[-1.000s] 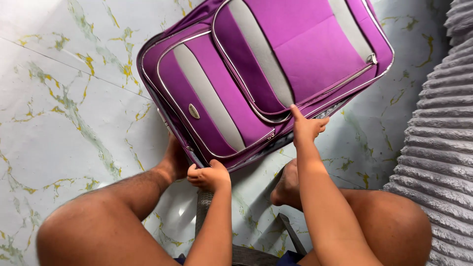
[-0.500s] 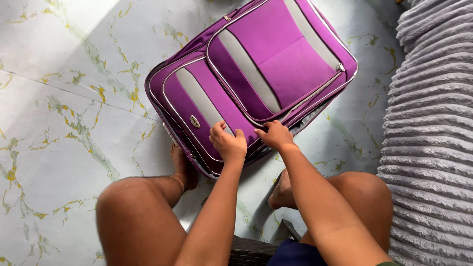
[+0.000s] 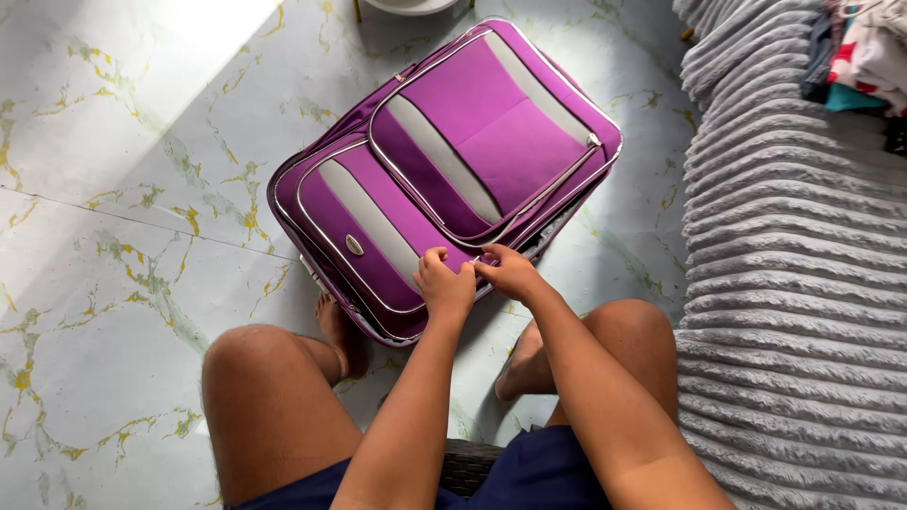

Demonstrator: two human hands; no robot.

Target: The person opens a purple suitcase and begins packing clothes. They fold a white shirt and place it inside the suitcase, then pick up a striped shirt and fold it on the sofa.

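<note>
**A:** Where are your hands?

**B:** Both sit on the near edge of the purple suitcase point(image 3: 444, 179), side by side and almost touching. Your left hand point(image 3: 444, 283) is curled, fingers bent down onto the fabric just beside the lower front pocket. Your right hand point(image 3: 510, 274) is just to the right of it, fingers drawn together in a pinch at the zip line (whatever small thing it pinches is hidden under the fingertips, so I cannot tell whether it has a zip pull).

**A:** Does your left hand hold anything?

**B:** It presses on the suitcase with bent fingers; I cannot tell whether it grips anything.

**A:** And the suitcase itself?

**B:** It lies flat on the marble floor point(image 3: 113, 189), stretching away from your hands, up and to the right, front side up. It has two pockets with grey stripes point(image 3: 444, 161), and a small oval badge point(image 3: 354, 245) sits up and to the left of your left hand.

**A:** What is around you?

**B:** Your knees frame your arms, and your bare feet rest on the floor below your hands; the left foot point(image 3: 335, 331) touches the suitcase's near corner. Well to the right of your right hand is a grey ribbed blanket point(image 3: 803, 283), with folded clothes point(image 3: 864, 47) at its far end.
</note>
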